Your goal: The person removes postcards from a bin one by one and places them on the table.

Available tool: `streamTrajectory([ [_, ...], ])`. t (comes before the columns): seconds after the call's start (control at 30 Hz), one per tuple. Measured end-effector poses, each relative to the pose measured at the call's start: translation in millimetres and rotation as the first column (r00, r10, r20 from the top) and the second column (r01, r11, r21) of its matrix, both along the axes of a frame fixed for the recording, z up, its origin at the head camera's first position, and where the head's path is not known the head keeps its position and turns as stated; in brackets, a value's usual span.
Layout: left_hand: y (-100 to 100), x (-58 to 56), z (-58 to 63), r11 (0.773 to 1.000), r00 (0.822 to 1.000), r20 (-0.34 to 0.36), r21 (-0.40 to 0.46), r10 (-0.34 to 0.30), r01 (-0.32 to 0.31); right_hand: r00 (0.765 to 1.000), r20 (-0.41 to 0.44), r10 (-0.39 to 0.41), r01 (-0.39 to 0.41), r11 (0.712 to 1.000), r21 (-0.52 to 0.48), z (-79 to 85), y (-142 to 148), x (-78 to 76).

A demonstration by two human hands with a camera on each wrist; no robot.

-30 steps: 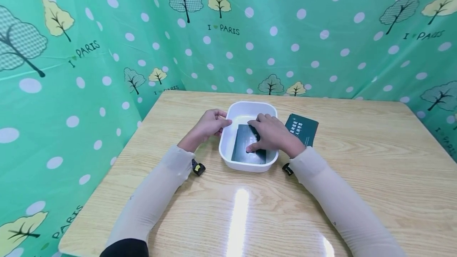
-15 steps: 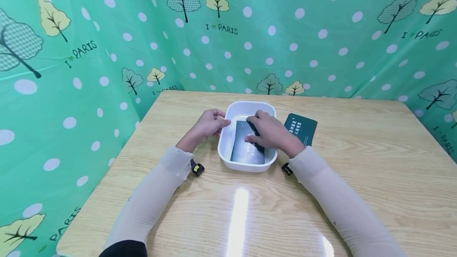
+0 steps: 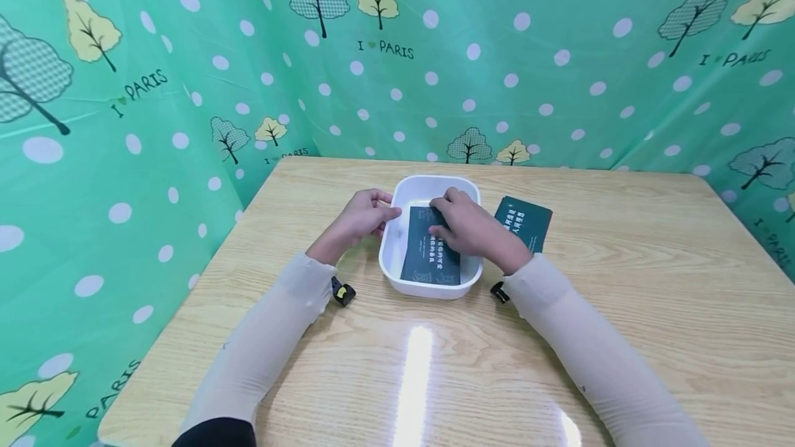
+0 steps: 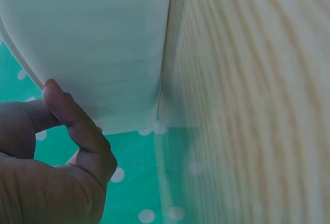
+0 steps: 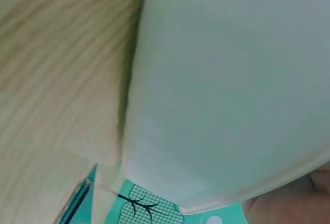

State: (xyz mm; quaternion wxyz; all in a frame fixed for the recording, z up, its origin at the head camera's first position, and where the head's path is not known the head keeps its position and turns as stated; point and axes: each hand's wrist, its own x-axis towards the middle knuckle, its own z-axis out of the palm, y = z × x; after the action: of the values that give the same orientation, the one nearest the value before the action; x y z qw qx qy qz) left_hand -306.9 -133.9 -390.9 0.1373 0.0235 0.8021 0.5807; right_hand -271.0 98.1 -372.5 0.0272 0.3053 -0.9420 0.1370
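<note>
A dark green printed card (image 3: 428,269) is inside a white tray (image 3: 428,291), towards its near end; whether other cards lie beneath it I cannot tell. The right hand (image 3: 468,225) reaches over the tray with thumb and fingers bent, gripping the card near its upper right corner. The left hand (image 3: 366,214) pinches the tray's left rim, thumb over the edge, fingers against the outer wall.

Assessment: the card should be light, stiffish and slick-faced — liable to slide, and to crease at the corners. Best held by opposite edges. The tray looks light and rigid; the rim offers sound purchase.

Surroundings: a pale wood-grain table (image 3: 621,261), glossy under a strip of reflected light; more green cards (image 3: 533,223) just right of the tray; a green dotted curtain (image 3: 528,74) behind.
</note>
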Motion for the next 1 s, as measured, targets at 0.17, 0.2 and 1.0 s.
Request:
streamTrajectory([
  [0.17,0.0,0.1,-0.4,1.000,1.000,0.000,-0.006,0.007,-0.007,0.998,-0.061,0.025,-0.026,1.000,-0.012,4.8,-1.7,0.6],
  [0.2,0.1,0.0,-0.5,1.000,1.000,-0.001,-0.009,0.007,-0.007,0.997,-0.064,0.033,-0.035,0.999,-0.024,6.0,-2.0,0.6],
  [1.0,1.6,-1.1,-2.7,0.999,1.000,-0.007,-0.033,0.020,-0.020,0.998,-0.020,0.067,-0.070,0.947,-0.314,50.9,10.5,23.3],
])
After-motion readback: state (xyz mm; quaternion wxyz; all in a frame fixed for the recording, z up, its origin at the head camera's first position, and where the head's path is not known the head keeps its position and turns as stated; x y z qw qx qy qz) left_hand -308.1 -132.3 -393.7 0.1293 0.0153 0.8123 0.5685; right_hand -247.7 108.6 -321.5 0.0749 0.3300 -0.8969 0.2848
